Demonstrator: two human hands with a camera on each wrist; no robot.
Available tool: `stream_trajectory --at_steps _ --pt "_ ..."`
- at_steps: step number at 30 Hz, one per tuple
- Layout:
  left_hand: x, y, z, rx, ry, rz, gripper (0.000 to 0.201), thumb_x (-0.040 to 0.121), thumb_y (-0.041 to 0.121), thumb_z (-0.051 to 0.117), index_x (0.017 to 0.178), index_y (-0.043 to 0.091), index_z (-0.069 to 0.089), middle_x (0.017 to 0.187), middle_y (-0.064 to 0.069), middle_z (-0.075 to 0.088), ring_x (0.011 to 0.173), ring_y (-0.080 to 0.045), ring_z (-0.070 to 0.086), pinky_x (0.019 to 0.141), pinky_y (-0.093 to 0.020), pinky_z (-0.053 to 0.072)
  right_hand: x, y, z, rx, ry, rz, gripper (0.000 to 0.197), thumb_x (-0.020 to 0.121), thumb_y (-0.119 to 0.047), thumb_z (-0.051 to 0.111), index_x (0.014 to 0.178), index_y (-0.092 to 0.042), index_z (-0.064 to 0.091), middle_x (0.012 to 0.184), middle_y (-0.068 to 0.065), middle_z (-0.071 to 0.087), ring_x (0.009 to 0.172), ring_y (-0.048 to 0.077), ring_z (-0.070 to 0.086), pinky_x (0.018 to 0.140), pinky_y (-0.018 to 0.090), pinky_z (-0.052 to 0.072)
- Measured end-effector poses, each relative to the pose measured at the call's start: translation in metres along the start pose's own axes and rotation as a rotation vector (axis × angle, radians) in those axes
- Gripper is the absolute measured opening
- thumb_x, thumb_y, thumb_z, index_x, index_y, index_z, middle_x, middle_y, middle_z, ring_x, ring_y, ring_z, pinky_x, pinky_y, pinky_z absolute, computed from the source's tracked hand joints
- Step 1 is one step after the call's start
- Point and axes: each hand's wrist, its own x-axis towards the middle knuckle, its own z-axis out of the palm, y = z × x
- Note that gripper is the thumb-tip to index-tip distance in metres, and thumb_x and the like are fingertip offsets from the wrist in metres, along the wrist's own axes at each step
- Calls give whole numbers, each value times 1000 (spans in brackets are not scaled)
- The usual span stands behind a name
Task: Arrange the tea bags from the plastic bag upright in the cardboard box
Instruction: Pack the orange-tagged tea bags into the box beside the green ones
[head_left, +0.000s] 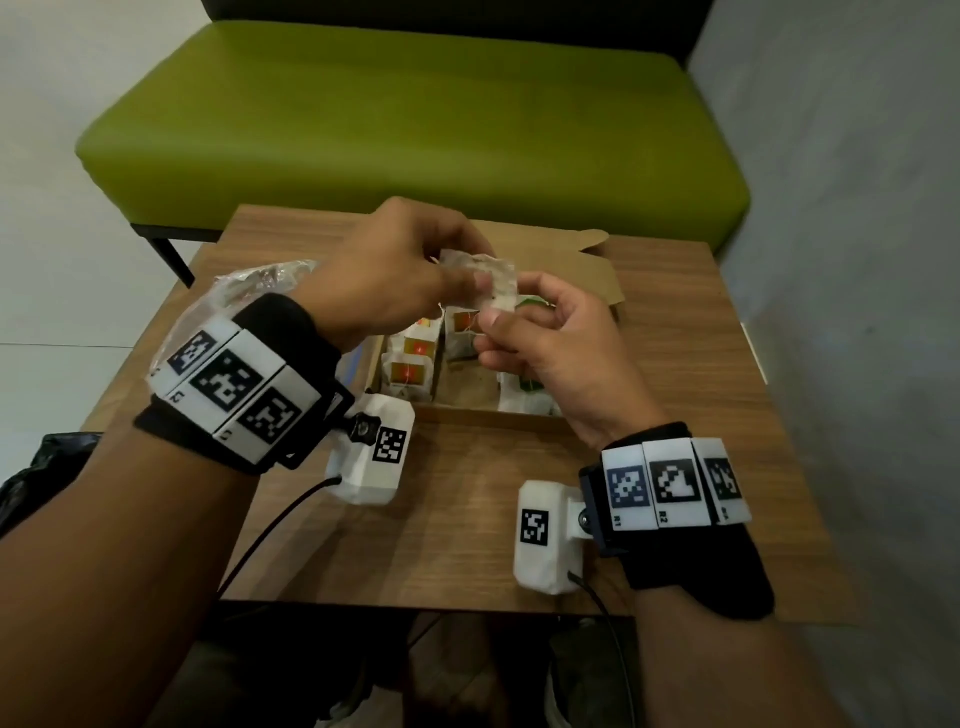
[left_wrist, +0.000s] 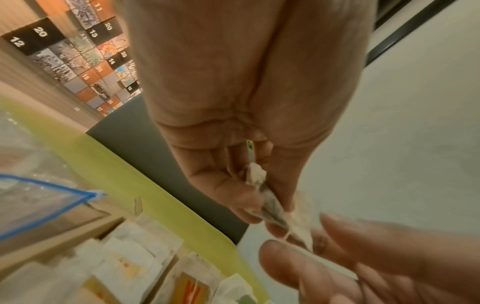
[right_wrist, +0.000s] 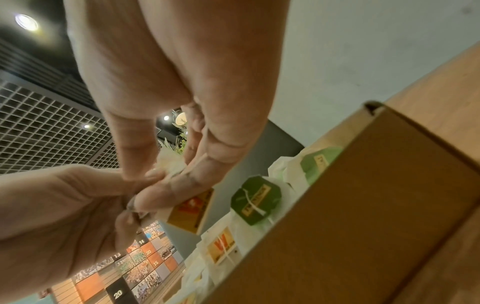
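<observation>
Above the open cardboard box (head_left: 470, 415), both hands hold one white tea bag (head_left: 496, 283). My left hand (head_left: 465, 275) pinches its upper part between thumb and fingers. My right hand (head_left: 491, 325) pinches its lower end from the right. In the left wrist view the tea bag (left_wrist: 271, 203) sits squeezed between the left fingertips, with the right hand (left_wrist: 337, 257) just below. In the right wrist view the bag (right_wrist: 170, 164) shows as a white tuft between the fingers. Several tea bags (head_left: 410, 371) with red and green tags (right_wrist: 255, 198) stand in the box. The clear plastic bag (head_left: 244, 291) lies at the left, partly behind my left wrist.
The box stands on a small wooden table (head_left: 467, 519), its lid flap (head_left: 571, 265) lying open at the back. A green bench (head_left: 415, 119) runs behind the table. The plastic bag's blue zip edge (left_wrist: 52, 195) lies beside the box's left wall.
</observation>
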Motion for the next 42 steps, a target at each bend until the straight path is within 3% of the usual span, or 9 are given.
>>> stream_trajectory --at_steps 4,8,11,16,20,26,31,36,42 --pt "-1 -1 -1 -204 67 -50 7 92 15 68 89 10 69 83 -11 68 68 -12 65 59 -24 57 1 -2 -1 -123 -47 -18 25 88 3 71 103 -16 67 84 2 75 82 12 71 74 28 61" --pt "0 0 1 -155 165 8 8 91 20 68 85 17 72 81 -1 74 74 -9 70 72 -25 57 3 1 -3 -251 -4 -41 13 93 -4 69 95 -17 70 84 5 74 74 11 69 68 25 57" --pt "3 0 1 -175 247 37 5 89 18 71 86 17 74 79 -3 75 77 -18 72 84 -40 58 2 3 -4 -334 -13 -41 7 96 -11 67 95 -16 72 81 7 72 67 8 66 63 23 56" --pt "7 -5 4 -69 383 29 7 87 21 71 84 26 72 82 3 69 77 -16 66 70 -40 57 -3 -2 4 -390 -65 -85 23 106 -22 51 99 -18 73 87 0 73 69 5 63 55 21 53" --pt "3 -7 8 13 332 9 2 88 19 71 87 18 71 81 3 71 71 -13 68 60 -30 52 -4 -13 7 -255 64 -206 26 107 -25 48 97 -17 70 72 -6 67 60 5 58 47 19 44" --pt "-7 -12 -5 -109 92 21 2 90 16 71 90 15 71 93 -7 73 88 -23 71 77 -35 60 -1 -20 -4 75 247 -214 24 108 -20 45 101 -11 66 65 -4 52 53 5 45 45 18 38" --pt "0 -21 -1 198 174 65 12 89 31 71 84 20 70 82 5 70 73 -12 68 70 -41 59 -4 -23 -1 -4 -6 -267 25 108 -20 45 99 -15 67 66 -5 50 51 6 41 42 17 33" --pt "6 -15 3 -139 291 -8 18 95 25 64 81 14 67 76 -3 66 63 -9 63 56 -30 53 -2 -11 10 -129 -202 -170 27 108 -11 42 110 -12 69 72 -4 55 54 4 44 41 17 33" --pt "5 8 -7 -716 184 -110 22 102 17 52 80 17 51 92 -5 65 78 -16 69 66 -26 59 5 8 7 -204 -85 30 24 106 -9 48 108 -15 71 79 -2 69 55 4 45 42 17 36"
